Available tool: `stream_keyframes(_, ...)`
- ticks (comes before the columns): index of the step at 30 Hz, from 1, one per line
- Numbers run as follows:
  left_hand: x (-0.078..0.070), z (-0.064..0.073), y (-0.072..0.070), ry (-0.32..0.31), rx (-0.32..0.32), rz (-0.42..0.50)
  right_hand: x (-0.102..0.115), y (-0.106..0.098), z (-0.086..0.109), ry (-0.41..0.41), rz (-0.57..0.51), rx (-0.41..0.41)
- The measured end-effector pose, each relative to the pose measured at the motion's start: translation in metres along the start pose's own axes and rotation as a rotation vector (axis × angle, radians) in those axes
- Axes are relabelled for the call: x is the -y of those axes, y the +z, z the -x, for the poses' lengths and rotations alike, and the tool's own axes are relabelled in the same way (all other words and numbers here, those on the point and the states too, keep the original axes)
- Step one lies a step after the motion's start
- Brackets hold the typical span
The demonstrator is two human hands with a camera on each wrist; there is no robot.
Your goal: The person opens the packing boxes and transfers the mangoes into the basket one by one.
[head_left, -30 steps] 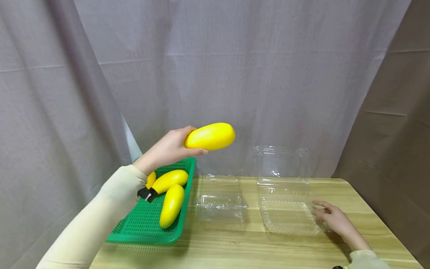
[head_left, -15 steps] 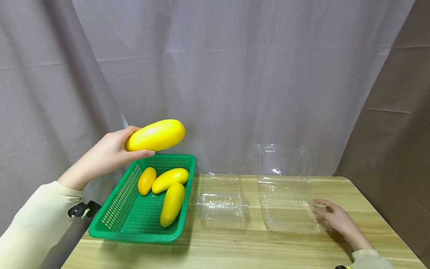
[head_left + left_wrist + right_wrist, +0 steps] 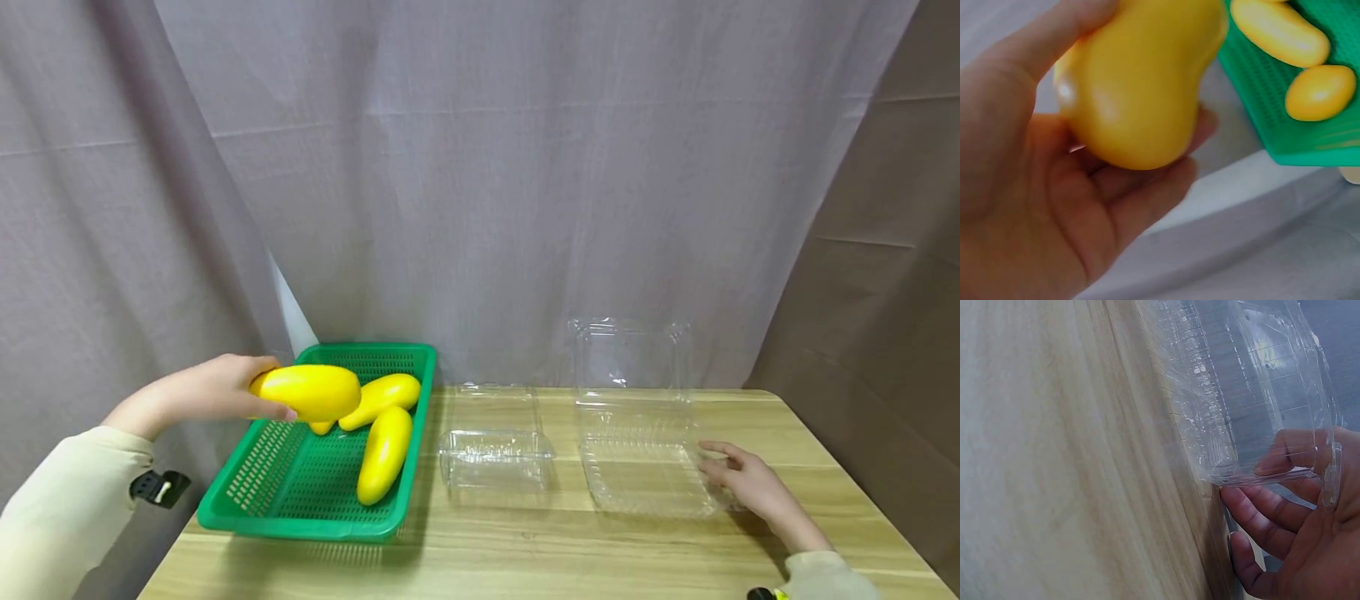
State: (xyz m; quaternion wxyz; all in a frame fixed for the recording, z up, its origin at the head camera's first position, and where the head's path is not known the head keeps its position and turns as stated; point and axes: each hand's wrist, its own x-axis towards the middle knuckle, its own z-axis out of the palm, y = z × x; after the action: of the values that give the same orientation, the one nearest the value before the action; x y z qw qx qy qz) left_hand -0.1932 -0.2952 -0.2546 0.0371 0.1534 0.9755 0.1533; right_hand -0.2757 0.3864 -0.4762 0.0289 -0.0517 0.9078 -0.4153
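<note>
My left hand grips a smooth yellow mango, thumb on one side and fingers on the other. It is held over the back left part of the green plastic basket. Inside lie a mango at the right, another mango behind it, and a third mostly hidden by the held one. In the right wrist view, my right hand pinches the side wall of a clear plastic clamshell container, thumb inside and fingers outside. That container has its lid raised.
A smaller clear clamshell box sits between the basket and the larger container, its lid swung back. All stand on a wooden table. Grey curtains hang behind and on both sides.
My left hand has carried the mango leftwards, from behind the small box to above the basket, then lowered it. My right hand has stayed at the larger container.
</note>
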Motion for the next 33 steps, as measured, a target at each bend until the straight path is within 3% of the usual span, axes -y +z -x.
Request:
stream_keyframes(6,0.013,-0.004,0.017,-0.037,0.216,-0.007,0.001,0.000,0.003,0.008,-0.002,-0.004)
stream_keyframes(11,0.020,-0.009,0.027,-0.064,0.310,-0.020,0.001,-0.001,0.003,-0.001,0.007,-0.005)
stream_keyframes(20,0.025,-0.020,0.044,-0.106,0.383,0.019,0.002,0.001,0.005,0.014,-0.036,0.015)
stream_keyframes(33,0.027,-0.038,0.075,-0.105,0.424,0.038,-0.004,0.001,0.005,0.011,-0.006,-0.019)
